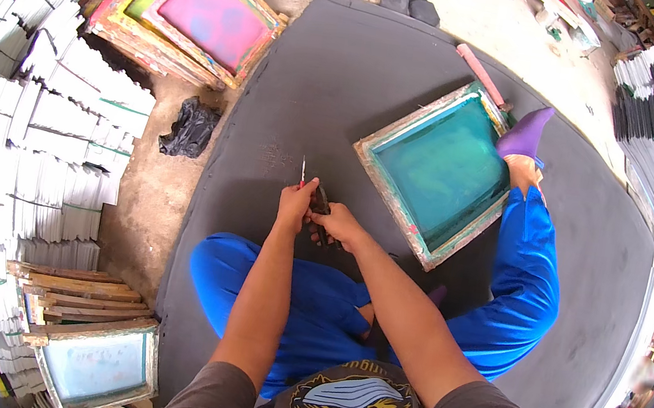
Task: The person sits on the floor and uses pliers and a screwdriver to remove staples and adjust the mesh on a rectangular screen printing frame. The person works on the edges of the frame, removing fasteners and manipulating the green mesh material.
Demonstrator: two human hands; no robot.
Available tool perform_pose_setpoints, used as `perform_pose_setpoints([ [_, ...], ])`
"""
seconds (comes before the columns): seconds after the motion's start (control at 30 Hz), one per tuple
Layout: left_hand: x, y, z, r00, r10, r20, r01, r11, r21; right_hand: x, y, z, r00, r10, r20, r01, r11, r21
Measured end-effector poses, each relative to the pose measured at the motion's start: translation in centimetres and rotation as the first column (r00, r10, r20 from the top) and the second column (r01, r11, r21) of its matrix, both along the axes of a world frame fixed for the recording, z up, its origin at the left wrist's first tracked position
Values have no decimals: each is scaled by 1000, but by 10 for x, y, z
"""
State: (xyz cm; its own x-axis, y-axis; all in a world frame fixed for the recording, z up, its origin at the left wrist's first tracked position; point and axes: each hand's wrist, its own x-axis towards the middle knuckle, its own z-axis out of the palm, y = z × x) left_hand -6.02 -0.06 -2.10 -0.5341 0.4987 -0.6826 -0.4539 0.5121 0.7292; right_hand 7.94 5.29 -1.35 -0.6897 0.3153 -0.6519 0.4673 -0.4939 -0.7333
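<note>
Both my hands meet above the dark mat, over my crossed leg. My left hand (295,201) is closed on a slim tool (303,169) with a thin pale tip and a reddish part, pointing away from me. My right hand (339,226) is closed around a dark elongated object (322,202), which lies against the left fingers; its kind is unclear. To the right is a wooden screen-printing frame (396,190) with teal mesh, lying tilted on the mat. My right foot in a purple sock (525,133) rests at its right corner.
A pink rod (480,74) lies beyond the teal frame. Colourful screen frames (215,16) lean at the far left, near a black plastic bag (190,127). White stacks (62,144) line the left side. A pale-blue framed screen (97,365) stands near left. Dark slippers (410,2) sit past the mat.
</note>
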Motion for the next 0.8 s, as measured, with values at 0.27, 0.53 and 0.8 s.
perform_pose_setpoints([
  [0.27, -1, 3, 0, 987, 159, -36, -155, 984, 91, 28, 13, -3, 995, 15, 95, 9, 969, -247],
  [0.53, 5, 9, -1, 968, 69, -243, -71, 997, 0, 119, 34, 13, 951, -238, 195, 287, 914, -286],
  [0.8, 13, 2, -6, 963, -4, -270, 3, 1000, -3, 126, 52, 14, 947, -277, 165, 316, 896, -310],
])
